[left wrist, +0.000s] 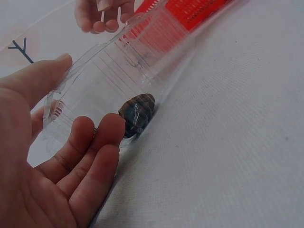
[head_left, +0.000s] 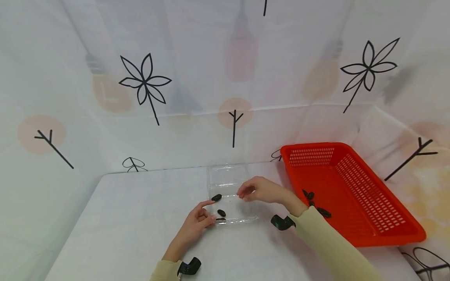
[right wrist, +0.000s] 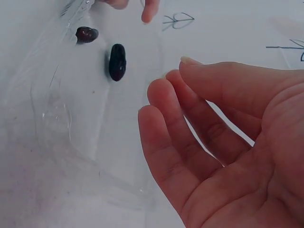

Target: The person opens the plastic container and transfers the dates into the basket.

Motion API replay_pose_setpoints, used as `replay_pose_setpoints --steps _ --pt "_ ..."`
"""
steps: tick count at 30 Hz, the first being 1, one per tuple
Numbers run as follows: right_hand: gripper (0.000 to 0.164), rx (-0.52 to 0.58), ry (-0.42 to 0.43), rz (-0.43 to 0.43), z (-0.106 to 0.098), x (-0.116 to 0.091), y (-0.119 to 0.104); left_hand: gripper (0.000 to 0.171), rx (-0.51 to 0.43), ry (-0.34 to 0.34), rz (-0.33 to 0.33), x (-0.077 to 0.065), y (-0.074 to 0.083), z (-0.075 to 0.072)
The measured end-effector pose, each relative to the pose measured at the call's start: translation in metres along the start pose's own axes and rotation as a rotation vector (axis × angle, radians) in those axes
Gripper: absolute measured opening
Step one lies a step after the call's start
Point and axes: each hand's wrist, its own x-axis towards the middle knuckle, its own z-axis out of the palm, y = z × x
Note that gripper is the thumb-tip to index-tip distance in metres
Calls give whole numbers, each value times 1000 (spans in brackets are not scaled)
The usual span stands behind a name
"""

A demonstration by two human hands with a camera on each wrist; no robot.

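Note:
A clear plastic box (head_left: 242, 219) with its lid folded back lies on the white table. Inside its left part are dark, glossy oval pieces (head_left: 221, 213), which show dark red to black in the right wrist view (right wrist: 117, 62). My left hand (head_left: 193, 225) holds the box at its left side, thumb and fingers at the wall. Through the clear wall one piece (left wrist: 137, 115) shows right by the fingertips. Over the right part of the box hovers my right hand (head_left: 261, 190), its fingers loosely bent, thumb close to the index finger, and nothing showing between them.
To the right stands a red slotted plastic basket (head_left: 351, 187), with several dark pieces (head_left: 323, 212) at its left side. Patterned white cloth (head_left: 197, 136) rises behind the table. Each wrist carries a small black device (head_left: 190, 266).

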Motion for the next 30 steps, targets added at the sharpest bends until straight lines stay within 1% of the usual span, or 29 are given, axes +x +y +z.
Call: replay_pose_setpoints --steps 4,7,13,17,25,30 --pt "20 16 -20 19 3 10 0 55 -11 6 -12 1 -1 0" --pt "21 28 -30 31 6 17 1 54 -1 9 -14 1 0 0" --pt "21 49 -45 59 13 29 3 53 4 8 5 1 0 -1" --pt "21 47 -57 55 16 36 3 52 3 4 21 1 -1 -1" --pt "23 55 -76 46 22 46 3 52 7 14 29 2 -1 1" --pt "25 40 -102 45 26 54 4 51 12 19 24 1 -1 1"
